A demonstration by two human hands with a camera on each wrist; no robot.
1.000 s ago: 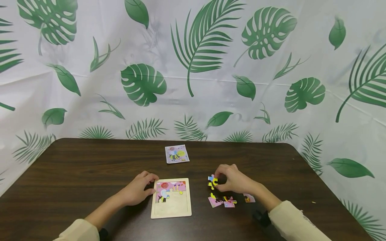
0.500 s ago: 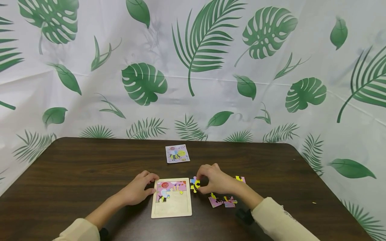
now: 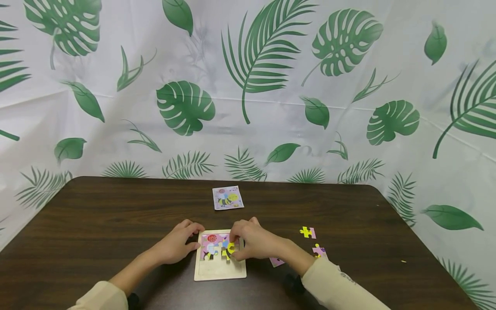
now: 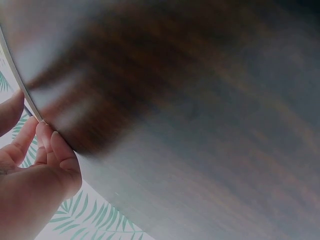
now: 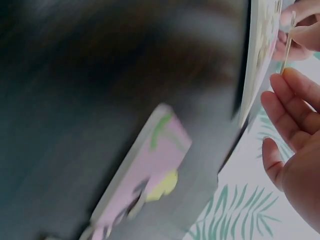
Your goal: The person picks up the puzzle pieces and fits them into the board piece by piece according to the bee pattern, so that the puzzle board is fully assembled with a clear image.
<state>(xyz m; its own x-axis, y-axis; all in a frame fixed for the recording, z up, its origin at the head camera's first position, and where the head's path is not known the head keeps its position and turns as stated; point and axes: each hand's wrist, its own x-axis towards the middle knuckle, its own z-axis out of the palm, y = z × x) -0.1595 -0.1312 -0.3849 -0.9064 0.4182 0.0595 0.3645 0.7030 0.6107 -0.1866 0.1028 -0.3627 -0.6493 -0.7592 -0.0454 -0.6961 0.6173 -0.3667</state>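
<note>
My right hand (image 3: 253, 239) pinches a yellow, black and blue jigsaw piece (image 3: 227, 249) between thumb and fingertips, over the right part of the wooden puzzle tray (image 3: 220, 275). The right wrist view shows this piece (image 5: 287, 52) edge-on, tilted and apart from the tray surface. Several pieces (image 3: 211, 249) with pink, red and bee parts lie in the tray's upper and left area. My left hand (image 3: 176, 243) holds the tray's upper left corner, thumb on the left edge; in the left wrist view its fingertips touch the tray rim (image 4: 22, 90).
Right of the tray lie loose pieces: a yellow-and-pink one (image 3: 308, 232), a pink one (image 3: 320, 250) and another pink one (image 3: 277, 261), partly hidden by my right arm. A bee picture card (image 3: 227, 198) lies behind the tray on the dark wooden table (image 3: 135, 206).
My right hand has carried the bee piece leftward from the loose pieces to above the tray. Loose pieces behind the arm have come into view. The left hand has stayed at the tray.
</note>
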